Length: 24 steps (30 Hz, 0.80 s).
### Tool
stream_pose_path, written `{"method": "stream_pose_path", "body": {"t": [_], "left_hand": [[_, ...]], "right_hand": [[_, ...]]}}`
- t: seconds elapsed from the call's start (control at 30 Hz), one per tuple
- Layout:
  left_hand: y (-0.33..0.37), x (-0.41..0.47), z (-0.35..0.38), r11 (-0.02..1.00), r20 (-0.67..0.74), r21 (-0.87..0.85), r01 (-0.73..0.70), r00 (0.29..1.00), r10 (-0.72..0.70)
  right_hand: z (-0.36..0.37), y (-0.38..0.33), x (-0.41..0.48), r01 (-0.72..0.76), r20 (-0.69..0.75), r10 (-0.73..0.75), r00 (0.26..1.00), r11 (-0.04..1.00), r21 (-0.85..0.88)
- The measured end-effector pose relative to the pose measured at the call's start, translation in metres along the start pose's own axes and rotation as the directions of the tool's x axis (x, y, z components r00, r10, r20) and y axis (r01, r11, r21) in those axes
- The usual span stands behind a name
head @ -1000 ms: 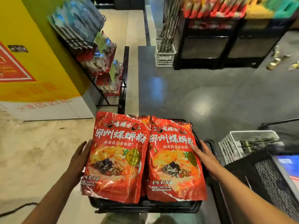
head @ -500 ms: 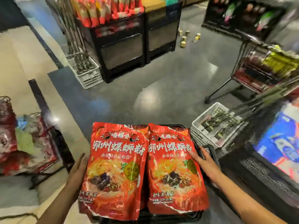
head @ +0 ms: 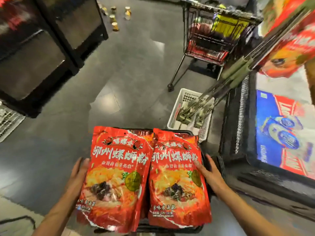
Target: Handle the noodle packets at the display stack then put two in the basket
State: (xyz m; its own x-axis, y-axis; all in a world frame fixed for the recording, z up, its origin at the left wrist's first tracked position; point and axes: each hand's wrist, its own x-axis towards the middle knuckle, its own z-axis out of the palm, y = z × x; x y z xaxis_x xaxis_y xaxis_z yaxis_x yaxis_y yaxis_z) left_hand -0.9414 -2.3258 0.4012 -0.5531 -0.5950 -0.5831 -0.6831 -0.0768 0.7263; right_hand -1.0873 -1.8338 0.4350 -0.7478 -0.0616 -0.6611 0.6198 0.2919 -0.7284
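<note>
Two red noodle packets lie side by side on top of a black basket (head: 190, 133) that I carry in front of me. My left hand (head: 77, 176) lies flat against the left edge of the left packet (head: 115, 176), fingers straight. My right hand (head: 208, 174) rests with straight fingers on the right edge of the right packet (head: 175, 181) and along the basket's side. More red packets show underneath the top two.
A white plastic crate (head: 184, 96) with long metal tongs stands on the dark floor ahead. A loaded shopping trolley (head: 209, 34) is behind it. Black shelving (head: 42, 48) is at left, a black display with blue boxes (head: 279, 133) at right. Several jars (head: 115, 19) stand on the floor.
My view has swung to the right: the left rack and yellow wall are gone, the trolley and blue boxes have come into view. Both hands keep their places on the packets.
</note>
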Motion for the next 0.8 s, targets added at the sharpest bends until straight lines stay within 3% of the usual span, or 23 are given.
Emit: {"method": "stream_pose_path", "body": {"t": [0.07,0.13,0.33,0.57,0.8], "left_hand": [[0.005,0.047,0.02,0.999,0.026,0.042,-0.001,1.0,0.0],[0.055,0.049,0.057,0.997,0.046,0.081,-0.015,0.999,0.011],[0.098,0.118,0.16,0.999,0.086,-0.009,-0.042,0.995,0.042],[0.062,0.233,0.229,0.996,0.165,0.053,-0.07,0.984,0.061],[0.026,0.29,0.272,0.994,0.253,0.02,-0.105,0.963,0.097]], "right_hand": [[0.004,0.002,0.026,-0.032,-0.057,0.031,0.998,0.999,-0.009],[0.01,0.007,0.051,-0.046,-0.1,0.044,0.994,0.999,-0.017],[0.025,0.043,0.139,-0.119,-0.205,0.127,0.97,0.992,0.051],[0.034,0.103,0.23,-0.173,-0.275,0.206,0.939,0.975,0.139],[0.034,0.129,0.282,-0.18,-0.29,0.223,0.931,0.969,0.167]]}}
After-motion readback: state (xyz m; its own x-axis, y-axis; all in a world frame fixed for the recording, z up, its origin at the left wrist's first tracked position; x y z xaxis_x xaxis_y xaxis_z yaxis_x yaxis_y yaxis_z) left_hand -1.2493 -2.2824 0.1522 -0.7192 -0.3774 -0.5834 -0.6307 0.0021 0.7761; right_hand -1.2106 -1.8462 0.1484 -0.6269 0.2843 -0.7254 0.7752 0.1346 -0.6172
